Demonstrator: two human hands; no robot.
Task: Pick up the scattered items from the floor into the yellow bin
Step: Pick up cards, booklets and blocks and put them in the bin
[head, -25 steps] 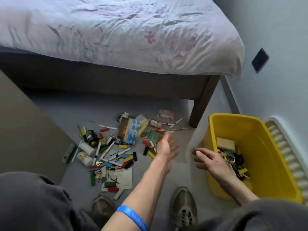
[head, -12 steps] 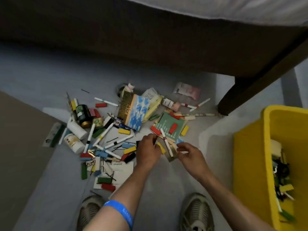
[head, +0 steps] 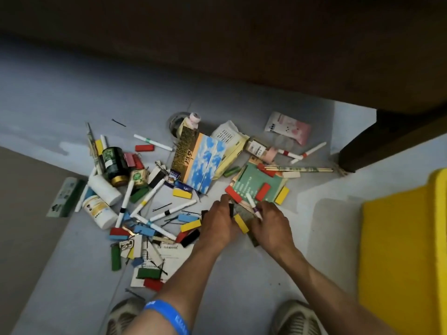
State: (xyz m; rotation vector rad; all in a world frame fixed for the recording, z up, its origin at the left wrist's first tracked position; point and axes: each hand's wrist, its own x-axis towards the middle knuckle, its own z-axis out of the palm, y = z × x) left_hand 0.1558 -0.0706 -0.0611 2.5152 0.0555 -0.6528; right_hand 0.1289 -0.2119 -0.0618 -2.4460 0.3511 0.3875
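Observation:
Scattered items lie in a pile on the grey floor: coloured blocks, white markers, a blue cloud-print box, a green booklet, white bottles and a dark green jar. Both my hands are down at the pile's right edge. My left hand curls around a small black block. My right hand pinches a white marker with a purple band, over a dark flat card. A yellow block lies between the hands. The yellow bin stands at the right, its inside out of view.
The dark bed frame fills the top, and its leg stands just behind the pile's right end. A brown panel borders the floor on the left. A pink packet lies at the back. My shoes are at the bottom edge.
My head has dropped closer to the floor. My right hand came from the bin to the pile, and both hands closed in around the yellow block and marker.

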